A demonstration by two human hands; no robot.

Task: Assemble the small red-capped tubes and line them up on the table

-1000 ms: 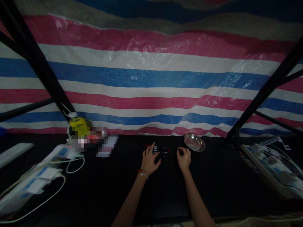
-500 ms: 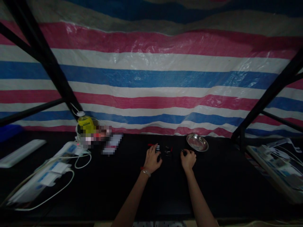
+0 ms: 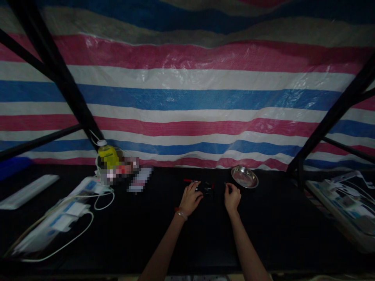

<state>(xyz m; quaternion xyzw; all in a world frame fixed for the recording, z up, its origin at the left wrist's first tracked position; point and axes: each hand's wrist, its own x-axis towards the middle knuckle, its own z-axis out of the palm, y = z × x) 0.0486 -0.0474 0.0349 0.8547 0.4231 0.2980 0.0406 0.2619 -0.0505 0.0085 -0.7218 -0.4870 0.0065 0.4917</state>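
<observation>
Both hands low over small dark pieces [image 3: 208, 189] on the black table [image 3: 202, 242], toward its far edge.
Half a second ago a white-banded bit showed by the left hand [image 3: 190, 200]; now the fingers cover most of it, while more of the slim red piece [image 3: 187, 180] sticks out beyond them. That hand's thumb stands apart from loosely spread fingers; I cannot tell whether they grip anything. The right hand [image 3: 233, 199] has thumb and fingertips drawn close, a dark speck at the tips, too small to say if held. Just past it, near the far edge, sits a shiny, round, shallow metal dish [image 3: 245, 177]. Behind hangs creased, glossy striped sheeting [image 3: 187, 99]. The dark pieces' outlines melt into the tabletop.
</observation>
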